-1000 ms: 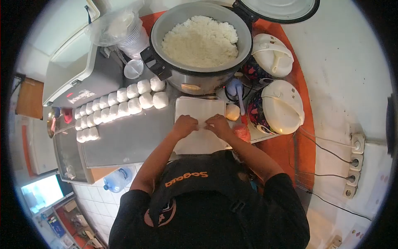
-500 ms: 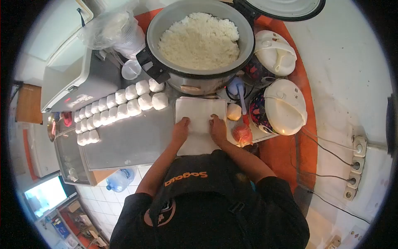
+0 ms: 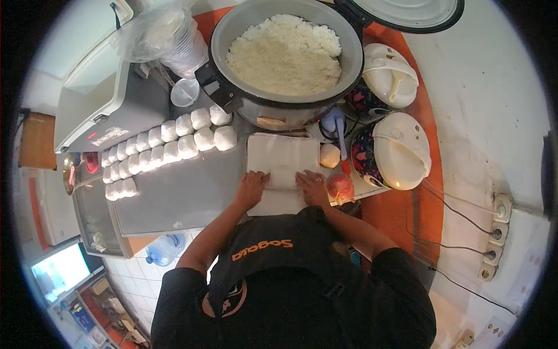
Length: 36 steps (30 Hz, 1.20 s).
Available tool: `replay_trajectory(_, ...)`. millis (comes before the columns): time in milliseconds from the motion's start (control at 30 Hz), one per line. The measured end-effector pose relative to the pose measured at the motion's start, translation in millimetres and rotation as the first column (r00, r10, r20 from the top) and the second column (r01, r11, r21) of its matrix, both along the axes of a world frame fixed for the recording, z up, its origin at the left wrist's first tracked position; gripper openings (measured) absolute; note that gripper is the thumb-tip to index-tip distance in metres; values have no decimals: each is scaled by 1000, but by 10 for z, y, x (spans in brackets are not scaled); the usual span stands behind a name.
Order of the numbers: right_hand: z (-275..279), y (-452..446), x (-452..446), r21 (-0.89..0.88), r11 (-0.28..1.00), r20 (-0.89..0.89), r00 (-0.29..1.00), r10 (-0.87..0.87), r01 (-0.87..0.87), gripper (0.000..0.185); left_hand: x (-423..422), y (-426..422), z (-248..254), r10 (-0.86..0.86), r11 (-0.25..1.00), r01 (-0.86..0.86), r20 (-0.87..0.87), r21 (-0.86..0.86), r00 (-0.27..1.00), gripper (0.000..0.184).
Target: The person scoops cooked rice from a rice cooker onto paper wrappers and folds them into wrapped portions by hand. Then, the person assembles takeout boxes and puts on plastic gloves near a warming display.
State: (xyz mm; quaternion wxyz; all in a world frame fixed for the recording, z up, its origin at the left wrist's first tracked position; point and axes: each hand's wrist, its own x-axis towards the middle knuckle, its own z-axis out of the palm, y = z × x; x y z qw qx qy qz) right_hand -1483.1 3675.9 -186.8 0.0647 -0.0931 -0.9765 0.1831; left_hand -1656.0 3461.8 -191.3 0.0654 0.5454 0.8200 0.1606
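Note:
A stack of white wrapping paper (image 3: 282,158) lies on the counter in front of my body. At its left edge my left hand (image 3: 253,189) grips the near part of the sheet, fingers bent inward. My right hand (image 3: 314,187) holds the same sheet on the right side, level with the left. A crease or folded edge runs across the paper between both hands. Whatever may lie under the fold is hidden. Close to the right hand are a small round pale item (image 3: 329,156) and a reddish plastic-wrapped bundle (image 3: 340,187).
A large open rice cooker (image 3: 273,110) full of rice (image 3: 285,55) stands behind the paper. Rows of white wrapped packets (image 3: 187,146) line the metal counter (image 3: 186,192) at left, beside a grey cooler box (image 3: 116,110). Two rice cookers with white lids (image 3: 402,151) stand at right, near a blue-handled scoop (image 3: 333,121).
Both hands have moved toward my body along the paper, bringing the sheet's fold line nearer. The view has shifted slightly. The surrounding things stay where they were.

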Motion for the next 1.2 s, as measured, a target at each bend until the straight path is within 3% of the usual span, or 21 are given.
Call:
replay_trajectory(33,11,33,-22,-30,1000,45,999,3,-1,35,-89,25,-66,-8,1000,9,45,-17,999,26)
replay_trajectory(133,306,109,-379,-124,982,418,905,-78,142,31,-292,173,-135,11,996,10,230,-91,973,25)
replay_trajectory(267,179,52,-747,-122,908,340,876,-342,402,17,-366,449,-14,136,964,-57,296,-261,946,20)
replay_trajectory(333,161,17,-885,-8,920,206,901,-381,391,12,-191,608,298,242,947,-207,124,-244,962,16)
replay_trajectory(367,77,41,-924,14,928,229,903,-364,371,14,-128,648,408,296,933,-281,34,-226,955,15)
replay_trajectory(433,-221,116,-917,50,945,283,903,-323,323,17,-73,569,393,213,952,-194,56,-235,975,13)
replay_trajectory(500,-257,228,-869,180,983,490,864,-118,32,21,3,437,173,138,974,-129,34,-184,990,14)
replay_trajectory(567,-561,234,-852,148,975,530,819,-219,165,27,116,337,-87,106,986,-107,-14,-129,994,22)
replay_trajectory(633,-293,135,-942,90,995,531,847,-9,-46,49,213,249,-146,130,988,-128,26,-88,991,32)
replay_trajectory(667,-338,-146,-956,203,943,377,868,-324,264,61,237,191,-144,138,990,-135,73,-42,988,37)
replay_trajectory(733,-362,-467,-928,152,801,181,781,-598,579,82,232,123,-110,187,981,-171,186,-96,965,37)
replay_trajectory(800,-158,-522,-963,-125,803,193,808,-557,583,89,251,117,-175,222,975,-220,319,-43,921,39)
replay_trajectory(867,140,-619,-980,-473,700,240,843,-481,534,87,293,83,-422,227,949,-302,469,89,853,43)
replay_trajectory(900,267,-674,-1010,-452,732,221,859,-462,510,76,246,42,-440,221,958,-284,515,46,828,38)
replay_trajectory(967,222,-699,-1120,-660,607,243,890,-385,443,70,149,-65,34,258,873,-487,869,-23,421,42)
replay_trajectory(1000,211,-718,-1154,-748,524,252,904,-346,409,67,125,-121,220,221,824,-558,961,-94,165,44)
replay_trajectory(1067,488,-779,-1270,-880,269,344,917,-203,390,66,140,-214,-103,45,775,-628,998,-64,-46,47)
replay_trajectory(1100,603,-805,-1339,-913,129,372,920,-122,387,66,97,-266,-38,-54,747,-662,988,-54,-141,49)
replay_trajectory(1200,494,-803,-1550,-910,-17,414,910,36,415,67,-5,-440,166,-74,738,-675,992,-17,-105,51)
